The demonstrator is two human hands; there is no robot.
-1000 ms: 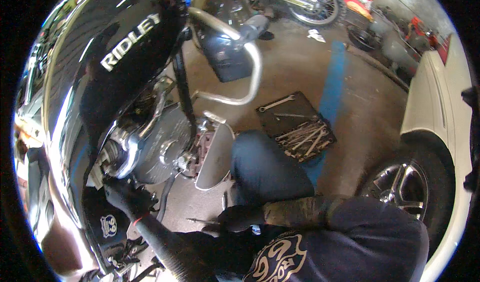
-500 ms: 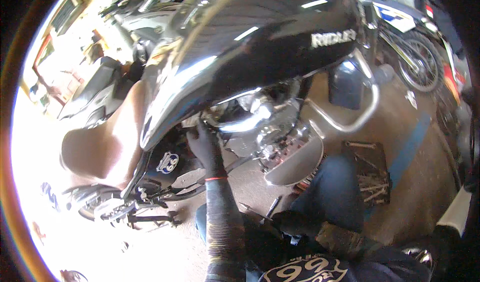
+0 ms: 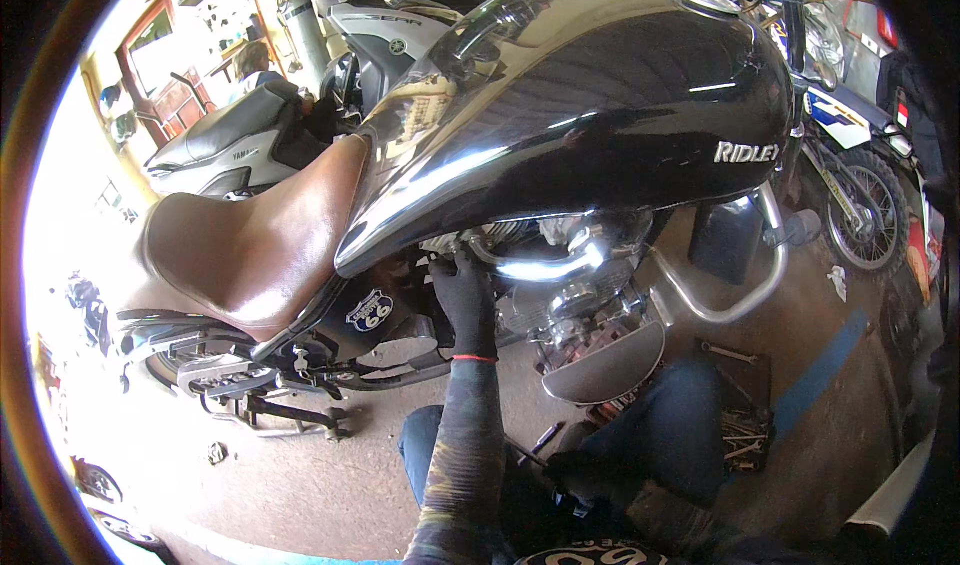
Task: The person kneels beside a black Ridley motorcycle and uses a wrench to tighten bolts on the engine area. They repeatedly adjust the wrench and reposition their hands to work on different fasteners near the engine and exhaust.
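My left hand (image 3: 462,300), in a dark glove with a red cuff edge, reaches up under the rear of the black fuel tank (image 3: 600,115). Its fingers are bent in against parts beside the chrome engine pipe (image 3: 550,263); what they grip is hidden. Low in the picture, near my bent knee, my dark-gloved right hand (image 3: 578,473) is closed around a thin rod-like tool (image 3: 527,454), whose exact kind is unclear. The motorcycle's brown seat (image 3: 255,245) lies left of my left hand, above a dark side cover (image 3: 370,315) with a shield-shaped sticker.
A half-round footboard (image 3: 608,370) juts out before my knee (image 3: 680,405). To its right lies a tray of wrenches (image 3: 745,435). A chrome crash bar (image 3: 735,310) curves out at the front. Other motorcycles (image 3: 230,140) and a person (image 3: 255,70) are behind.
The view has shifted, so the motorcycle appears lower and further right, and is sharper. My left hand stays under the tank; my right hand remains low near the knee with the tool.
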